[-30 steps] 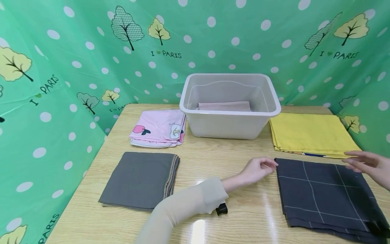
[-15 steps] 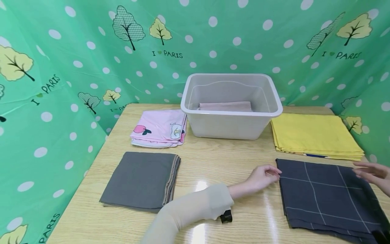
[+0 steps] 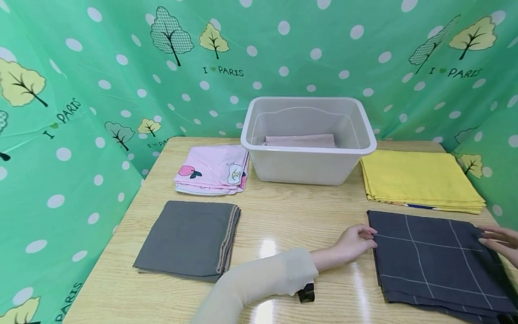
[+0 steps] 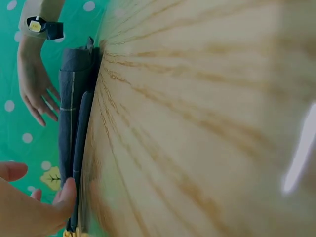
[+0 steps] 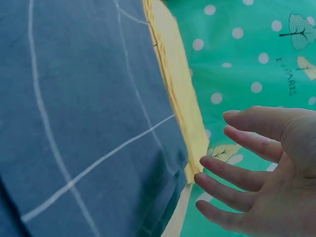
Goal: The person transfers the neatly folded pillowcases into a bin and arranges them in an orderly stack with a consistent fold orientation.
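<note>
A folded dark navy cloth with thin white lines lies flat at the right front of the table. At its left edge is my left hand, fingers loosely bent and tips at the fold; in the left wrist view, the fingertips of this hand overlap the cloth's end, and whether they touch it I cannot tell. My right hand, partly cut off by the frame, is by the cloth's far right corner. The right wrist view shows that hand's fingers spread, holding nothing, just beside the cloth.
Behind the navy cloth lies a folded yellow cloth. A grey plastic bin at the back holds a folded pale cloth. Folded pink and grey cloths lie on the left. A green curtain hangs behind the table.
Both hands have come down and nearer to me alongside the navy cloth, the left also shifting slightly right to its left edge. The cloths and the bin stay put.
</note>
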Available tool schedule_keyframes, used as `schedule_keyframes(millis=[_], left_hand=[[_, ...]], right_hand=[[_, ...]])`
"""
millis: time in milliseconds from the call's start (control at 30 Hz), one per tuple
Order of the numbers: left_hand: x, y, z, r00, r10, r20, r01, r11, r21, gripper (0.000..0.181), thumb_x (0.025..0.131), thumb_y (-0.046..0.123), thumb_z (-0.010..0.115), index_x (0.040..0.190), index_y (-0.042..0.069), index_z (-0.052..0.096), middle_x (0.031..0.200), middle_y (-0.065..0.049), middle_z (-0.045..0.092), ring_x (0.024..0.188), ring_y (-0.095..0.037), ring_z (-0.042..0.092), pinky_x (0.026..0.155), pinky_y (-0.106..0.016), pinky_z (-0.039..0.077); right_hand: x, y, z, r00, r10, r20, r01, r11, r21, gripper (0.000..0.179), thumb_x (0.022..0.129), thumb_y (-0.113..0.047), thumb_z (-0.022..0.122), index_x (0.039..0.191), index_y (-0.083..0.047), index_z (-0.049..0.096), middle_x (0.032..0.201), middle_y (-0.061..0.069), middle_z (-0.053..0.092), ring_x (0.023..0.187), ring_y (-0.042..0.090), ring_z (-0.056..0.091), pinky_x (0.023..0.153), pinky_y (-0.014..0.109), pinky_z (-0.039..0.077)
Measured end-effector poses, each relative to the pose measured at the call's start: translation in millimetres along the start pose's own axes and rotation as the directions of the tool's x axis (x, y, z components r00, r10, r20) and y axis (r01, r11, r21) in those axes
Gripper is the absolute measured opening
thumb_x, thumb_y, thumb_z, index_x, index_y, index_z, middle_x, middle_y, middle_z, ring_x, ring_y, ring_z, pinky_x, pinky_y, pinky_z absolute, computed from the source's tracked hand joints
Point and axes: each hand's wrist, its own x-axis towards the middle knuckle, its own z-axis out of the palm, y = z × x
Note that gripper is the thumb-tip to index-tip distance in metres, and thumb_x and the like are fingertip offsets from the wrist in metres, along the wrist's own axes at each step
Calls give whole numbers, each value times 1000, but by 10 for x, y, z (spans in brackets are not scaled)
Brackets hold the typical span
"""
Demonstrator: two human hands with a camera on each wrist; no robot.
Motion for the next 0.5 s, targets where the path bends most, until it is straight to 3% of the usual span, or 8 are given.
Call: schedule_keyframes(millis=[67,133,167,367,500], left_hand=[[11,2,10,1000,-19,-12,19,1000,-3,23,78,6,63,100,11,62,90,5,61,81,1,53,64,-13,43],[21,3,22,999,-38,-27,38,999,-16,23,77,5,63,100,11,63,90,4,60,83,0,52,66,-14,43],[25,3,30,998,-47,-34,47,999,-25,24,77,5,63,100,11,63,89,4,60,83,0,52,66,-14,43],[40,11,77,992,-119,-40,112,984,-139,27,76,2,62,102,10,61,90,0,59,78,-5,55,64,-17,45],[39,17,94,987,-161,-12,153,956,-250,30,77,-1,61,104,8,58,91,-3,57,75,-12,58,64,-23,49]], right_hand=[[-41,-29,19,999,35,5,-35,999,-9,54,91,-20,48,137,-1,27,128,-6,45,115,14,45,94,40,35],[-80,-52,33,998,61,18,-61,998,-3,56,92,-19,45,138,3,21,141,19,27,124,39,27,93,58,25],[-97,-62,36,998,63,20,-63,998,7,56,93,-18,44,138,3,18,140,28,18,121,48,19,93,60,22],[-164,-120,16,995,93,40,-93,996,10,60,92,-18,43,140,0,11,137,35,14,123,48,15,92,61,23],[-189,-185,-18,978,176,108,-176,984,-8,64,93,-23,42,139,2,6,135,38,10,120,53,14,88,64,24]])
